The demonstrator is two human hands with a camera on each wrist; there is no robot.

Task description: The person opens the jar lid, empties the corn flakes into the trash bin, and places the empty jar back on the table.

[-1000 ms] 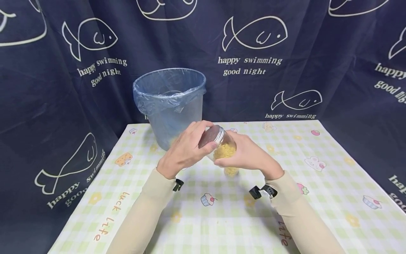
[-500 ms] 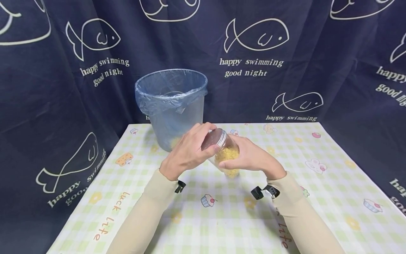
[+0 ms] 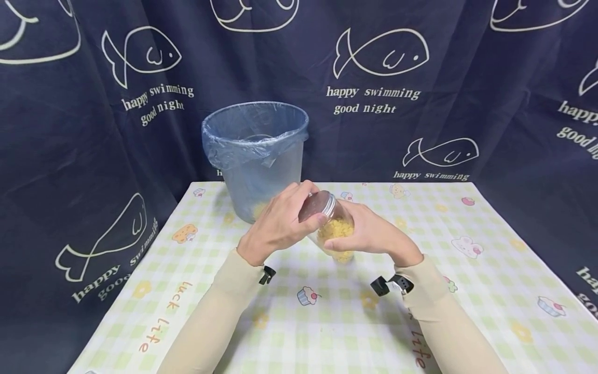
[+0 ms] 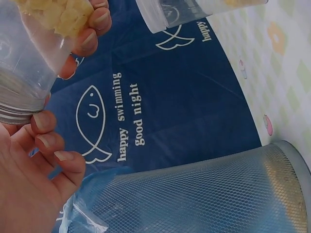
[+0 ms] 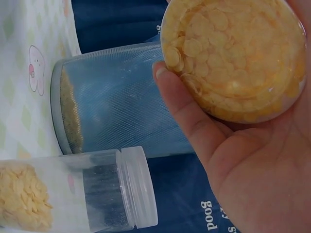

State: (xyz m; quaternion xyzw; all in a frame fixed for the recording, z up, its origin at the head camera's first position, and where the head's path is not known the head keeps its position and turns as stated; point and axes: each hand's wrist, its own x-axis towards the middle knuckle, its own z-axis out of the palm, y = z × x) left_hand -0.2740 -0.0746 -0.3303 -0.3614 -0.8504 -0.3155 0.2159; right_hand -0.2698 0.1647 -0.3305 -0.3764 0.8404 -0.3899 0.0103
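Note:
A clear jar (image 3: 337, 228) with a silver screw lid (image 3: 318, 205) is held tilted over the table, its lid toward the upper left. Yellow flaky pieces (image 5: 233, 48) show through its base in the right wrist view. My left hand (image 3: 280, 221) grips the lid, fingertips at its rim in the left wrist view. Around the jar's body curls my right hand (image 3: 374, 231), thumb on the near side. Behind them stands a second clear jar (image 5: 102, 189) with a whitish cap and pale yellow pieces, mostly hidden in the head view.
A blue mesh-sided bin (image 3: 257, 176) lined with a blue plastic bag stands at the back left, something yellowish low inside. A checked cloth (image 3: 336, 327) covers the table. Dark blue fish-print fabric (image 3: 261, 62) hangs behind.
The head view has shifted slightly. Both hands and the jar sit a little lower and further right, with the same hold on lid and body.

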